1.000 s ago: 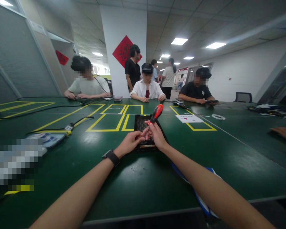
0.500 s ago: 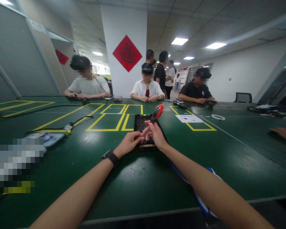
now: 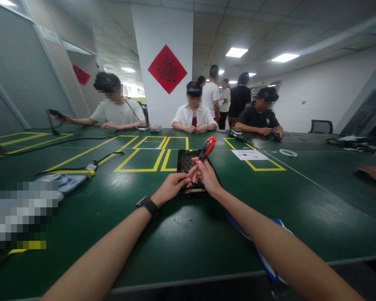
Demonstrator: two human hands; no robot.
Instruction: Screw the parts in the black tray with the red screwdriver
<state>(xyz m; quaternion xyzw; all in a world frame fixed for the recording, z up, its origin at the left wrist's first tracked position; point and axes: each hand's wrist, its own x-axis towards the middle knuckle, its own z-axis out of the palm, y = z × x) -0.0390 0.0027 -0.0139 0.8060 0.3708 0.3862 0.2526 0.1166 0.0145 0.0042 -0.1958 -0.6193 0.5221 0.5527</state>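
Note:
My right hand (image 3: 208,179) is closed round a screwdriver (image 3: 208,147) with a red and black handle. The handle points up and away, and the thin shaft slants down towards my left fingers. My left hand (image 3: 174,186) pinches close to the shaft's lower end, thumb against fingers. Whatever it grips there, the shaft tip or a small part, is too small to make out. Both hands hover over a shallow black tray (image 3: 181,157) on the green table. The tray holds dark contents, partly hidden by my hands, and a pale strip shows near its front edge.
A white paper (image 3: 250,155) and a white ring (image 3: 288,153) lie to the right. Blue-and-white material (image 3: 271,267) lies under my right forearm. On the left are a bluish package (image 3: 61,184) and black cables (image 3: 81,130). Several people sit across the table (image 3: 175,251).
My hands and the screwdriver have hardly moved. The seated person at the left has stretched an arm outward with a dark object in the hand. People standing behind have shifted.

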